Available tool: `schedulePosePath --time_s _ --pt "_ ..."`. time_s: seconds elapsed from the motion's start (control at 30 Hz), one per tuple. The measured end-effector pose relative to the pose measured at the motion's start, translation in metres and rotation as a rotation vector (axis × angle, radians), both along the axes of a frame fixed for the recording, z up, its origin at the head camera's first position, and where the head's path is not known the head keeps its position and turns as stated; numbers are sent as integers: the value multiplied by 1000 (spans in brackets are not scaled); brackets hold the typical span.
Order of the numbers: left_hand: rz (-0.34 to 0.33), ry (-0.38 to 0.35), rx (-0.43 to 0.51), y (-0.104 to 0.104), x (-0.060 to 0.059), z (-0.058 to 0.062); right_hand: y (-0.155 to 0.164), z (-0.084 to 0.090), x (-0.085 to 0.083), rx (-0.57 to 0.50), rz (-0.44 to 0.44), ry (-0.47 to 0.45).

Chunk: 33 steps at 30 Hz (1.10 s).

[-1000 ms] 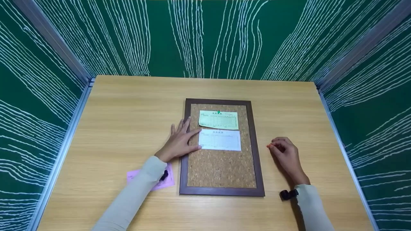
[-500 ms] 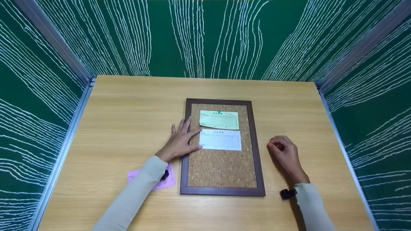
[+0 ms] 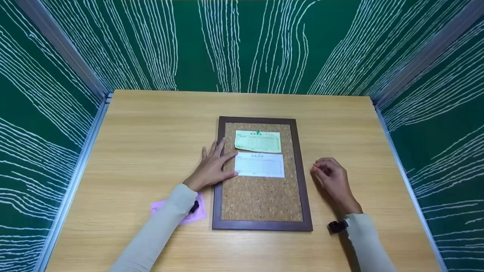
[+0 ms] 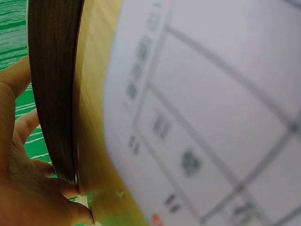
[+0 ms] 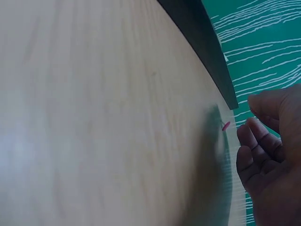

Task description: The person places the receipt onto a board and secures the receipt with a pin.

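Observation:
My left hand [image 3: 211,168] lies spread at the left side of the corkboard [image 3: 261,200], fingers over its dark frame. Its thumb and index fingertip touch the left edge of a white printed slip [image 3: 259,164]; the left wrist view shows this slip [image 4: 202,113] close up. Above it on the board, a green slip [image 3: 258,142] has a green pushpin [image 3: 258,132] at its top edge. To the right of the board, my right hand [image 3: 332,181] pinches an orange-red pushpin, mostly hidden in the head view. In the right wrist view the pushpin [image 5: 226,126] shows near the fingertips.
A pink slip [image 3: 196,214] lies on the wooden table [image 3: 151,121] left of the board, partly under the left forearm. Green walls [image 3: 189,45] with wavy white lines stand round the back and sides.
My right hand has shifted slightly left and up toward the board, turning so that its fingers cover most of the pushpin. The left hand and the slips stay where they were.

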<state>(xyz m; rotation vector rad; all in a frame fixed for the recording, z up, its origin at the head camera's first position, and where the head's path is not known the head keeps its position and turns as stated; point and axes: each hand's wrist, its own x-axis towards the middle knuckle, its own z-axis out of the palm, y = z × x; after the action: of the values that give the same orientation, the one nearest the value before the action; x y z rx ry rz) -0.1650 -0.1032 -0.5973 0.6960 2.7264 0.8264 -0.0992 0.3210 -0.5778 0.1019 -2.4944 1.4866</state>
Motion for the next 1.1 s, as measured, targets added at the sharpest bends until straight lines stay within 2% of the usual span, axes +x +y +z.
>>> schedulePosePath --time_s 0.27,0.6,0.8,1.1 --pt "-2 -6 1 0 0 0 -3 0 -4 -26 20 25" --pt "6 -27 -4 0 -1 -2 -9 5 -2 -59 23 -17" --pt "5 -26 -6 0 -1 -2 -11 5 -5 -71 31 -3" --pt "4 -8 9 0 0 0 -13 1 -10 2 35 0"
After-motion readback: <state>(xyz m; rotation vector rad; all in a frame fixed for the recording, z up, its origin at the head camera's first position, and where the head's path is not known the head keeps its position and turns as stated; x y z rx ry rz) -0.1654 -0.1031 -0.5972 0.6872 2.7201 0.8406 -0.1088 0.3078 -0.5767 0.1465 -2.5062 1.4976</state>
